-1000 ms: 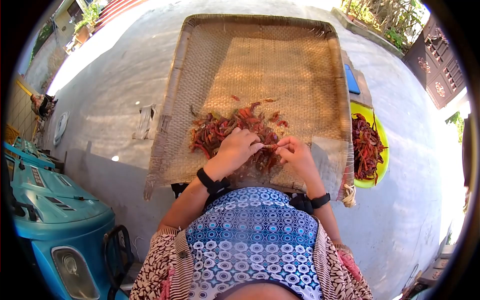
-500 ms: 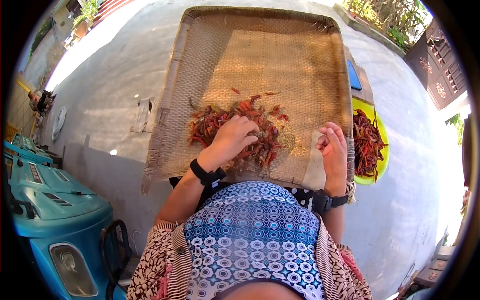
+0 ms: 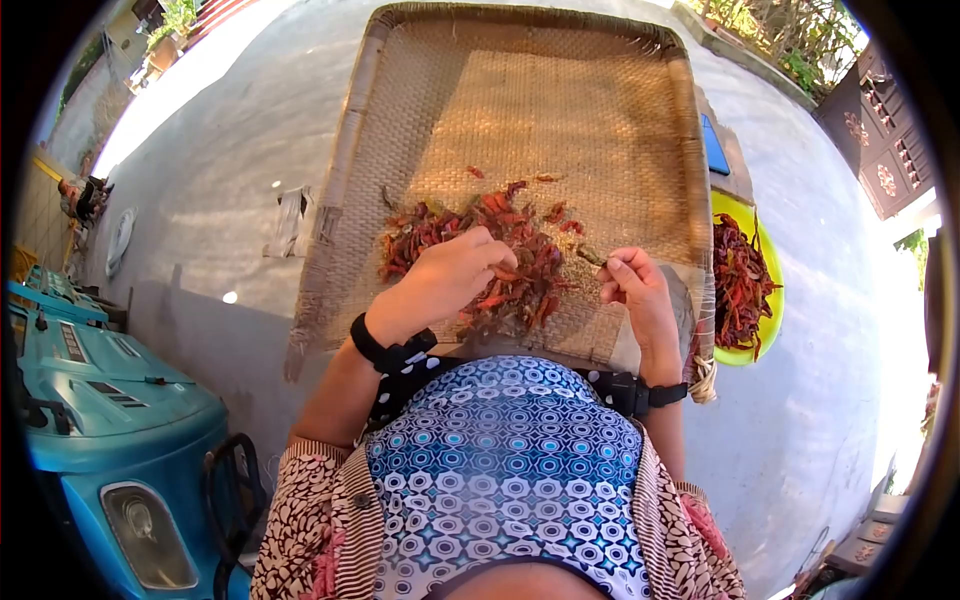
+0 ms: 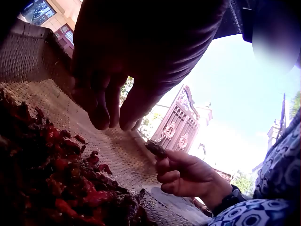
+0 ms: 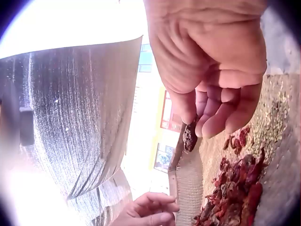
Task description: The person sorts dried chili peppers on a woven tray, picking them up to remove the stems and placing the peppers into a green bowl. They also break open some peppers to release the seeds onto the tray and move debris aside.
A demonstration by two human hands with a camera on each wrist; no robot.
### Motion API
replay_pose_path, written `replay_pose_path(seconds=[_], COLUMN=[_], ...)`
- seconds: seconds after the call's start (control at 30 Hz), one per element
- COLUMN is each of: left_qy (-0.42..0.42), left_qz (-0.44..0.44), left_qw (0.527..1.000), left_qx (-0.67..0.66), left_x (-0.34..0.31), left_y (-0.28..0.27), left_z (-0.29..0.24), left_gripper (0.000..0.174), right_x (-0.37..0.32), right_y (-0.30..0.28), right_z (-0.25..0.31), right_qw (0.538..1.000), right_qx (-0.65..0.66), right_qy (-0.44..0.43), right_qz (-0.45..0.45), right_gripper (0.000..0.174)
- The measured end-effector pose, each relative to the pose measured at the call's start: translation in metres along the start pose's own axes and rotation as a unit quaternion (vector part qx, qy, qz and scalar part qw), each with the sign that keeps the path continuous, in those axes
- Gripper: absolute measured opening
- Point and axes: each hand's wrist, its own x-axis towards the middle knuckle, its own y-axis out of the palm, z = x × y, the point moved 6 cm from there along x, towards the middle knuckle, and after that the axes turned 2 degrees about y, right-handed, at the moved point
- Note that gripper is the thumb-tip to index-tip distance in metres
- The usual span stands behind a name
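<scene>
A heap of dried red chili peppers (image 3: 415,240) lies on a woven bamboo tray (image 3: 560,110) in front of me. My right hand (image 3: 640,290) pinches one dark, shrivelled chili pepper (image 5: 189,137) between thumb and fingertips, held over the tray right of the heap. In the left wrist view that pepper (image 4: 155,149) sticks out past the right fingertips. My left hand (image 3: 445,285) hovers over the heap, palm down, its fingers loosely bent with nothing showing between them. Pale seeds (image 5: 277,115) are scattered beside the heap.
Right of the tray stands a yellow basin (image 3: 735,208) holding more red chili peppers (image 3: 740,285). A blue flat object (image 3: 714,148) lies on cardboard beyond it. A teal vehicle (image 3: 120,400) stands at the left. Several loose pepper bits dot the tray past the heap.
Both hands met at one pepper a second ago. The right hand then moved out to the tray's right edge and has come back left, now pinching a dark pepper. The left stays over the heap.
</scene>
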Motion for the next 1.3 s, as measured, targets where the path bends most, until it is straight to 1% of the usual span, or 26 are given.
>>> replay_pose_path(seconds=[0.03,0.07,0.1,0.13,0.17,0.2,0.3,0.33,0.43,0.47,0.57,0.63,0.67,0.7,0.73,0.77,0.8,0.9,0.93,0.97,1.0,1.03,1.1,1.13,1.23,1.3], left_qy=[0.011,0.002,0.010,0.019,0.028,0.050,0.041,0.032,0.009,0.017,0.032,0.032,0.053,0.042,0.031,0.021,0.050,0.073,0.037,0.011,0.022,0.032,0.013,0.003,0.017,-0.068], left_qz=[0.032,0.104,0.133,0.161,0.190,0.211,0.186,0.171,0.132,0.102,0.013,-0.036,-0.053,-0.066,-0.079,-0.093,-0.127,-0.144,-0.124,-0.107,-0.117,-0.127,-0.145,-0.153,-0.170,-0.139], left_qw=[0.999,0.994,0.990,0.985,0.978,0.976,0.980,0.981,0.991,0.994,0.999,0.999,0.997,0.997,0.995,0.993,0.987,0.980,0.982,0.986,0.983,0.979,0.970,0.965,0.966,0.928], left_qx=[0.010,-0.014,-0.037,-0.059,-0.082,-0.036,0.062,0.082,0.016,0.025,0.029,-0.001,-0.007,-0.027,-0.048,-0.068,-0.086,-0.114,-0.140,-0.128,-0.142,-0.155,-0.195,-0.215,-0.196,-0.338], left_x=[-0.005,-0.013,-0.021,-0.029,-0.036,-0.041,-0.049,-0.046,-0.039,-0.034,-0.017,-0.004,0.002,0.007,0.013,0.019,0.023,0.032,0.034,0.036,0.035,0.035,0.036,0.036,0.034,0.031], left_y=[-0.003,-0.001,-0.002,-0.001,0.002,0.010,0.023,0.025,0.033,0.034,0.033,0.030,0.029,0.030,0.029,0.028,0.026,0.025,0.028,0.031,0.033,0.035,0.037,0.037,0.042,0.048], left_z=[-0.001,-0.004,-0.012,-0.020,-0.025,-0.024,-0.026,-0.024,-0.007,-0.002,0.006,0.007,0.005,0.004,0.004,0.003,0.001,0.003,0.008,0.010,0.013,0.014,0.021,0.024,0.030,0.038], left_gripper=[0.027,0.032,0.033,0.034,0.035,0.038,0.034,0.029,0.030,0.028,0.025,0.024,0.022,0.021,0.021,0.020,0.019,0.019,0.019,0.019,0.019,0.019,0.018,0.018,0.020,0.021], right_x=[-0.001,-0.003,-0.004,-0.006,-0.007,-0.012,-0.015,-0.015,-0.013,-0.010,-0.007,-0.005,-0.005,-0.004,-0.003,-0.002,-0.001,0.002,0.003,0.004,0.007,0.009,0.009,0.009,0.013,0.013], right_y=[-0.020,-0.037,-0.055,-0.068,-0.077,-0.079,-0.070,-0.062,-0.034,-0.026,-0.001,0.016,0.025,0.032,0.040,0.046,0.052,0.064,0.067,0.069,0.070,0.070,0.071,0.068,0.067,0.069], right_z=[0.002,0.006,0.009,0.014,0.017,0.022,0.015,0.009,-0.001,-0.003,-0.001,0.000,-0.001,-0.002,0.000,0.000,0.000,0.000,0.000,0.001,-0.002,-0.004,-0.006,-0.006,-0.016,-0.013], right_qw=[0.999,0.989,0.965,0.931,0.882,0.880,0.908,0.921,0.945,0.954,0.975,0.990,0.994,0.997,0.996,0.995,0.993,0.989,0.987,0.985,0.984,0.973,0.935,0.913,0.944,0.958], right_qx=[0.030,0.134,0.235,0.347,0.453,0.458,0.403,0.379,0.323,0.300,0.219,0.136,0.091,0.045,-0.001,-0.023,-0.046,-0.103,-0.120,-0.137,-0.146,-0.209,-0.331,-0.394,-0.322,-0.284], right_qy=[-0.009,-0.053,-0.097,-0.113,-0.128,-0.125,-0.113,-0.093,-0.040,-0.028,-0.027,-0.005,0.007,0.020,0.019,0.021,0.022,0.014,0.010,0.006,0.007,-0.032,-0.113,-0.090,-0.050,-0.013], right_qz=[-0.037,-0.046,-0.054,-0.017,0.019,0.003,0.002,-0.006,0.007,-0.002,0.028,0.046,0.055,0.064,0.092,0.098,0.105,0.103,0.103,0.102,0.104,0.090,0.062,0.054,0.059,0.050], right_gripper=[0.014,0.017,0.019,0.023,0.026,0.032,0.032,0.031,0.027,0.025,0.022,0.021,0.021,0.021,0.021,0.021,0.022,0.026,0.026,0.026,0.028,0.029,0.031,0.032,0.028,0.025])
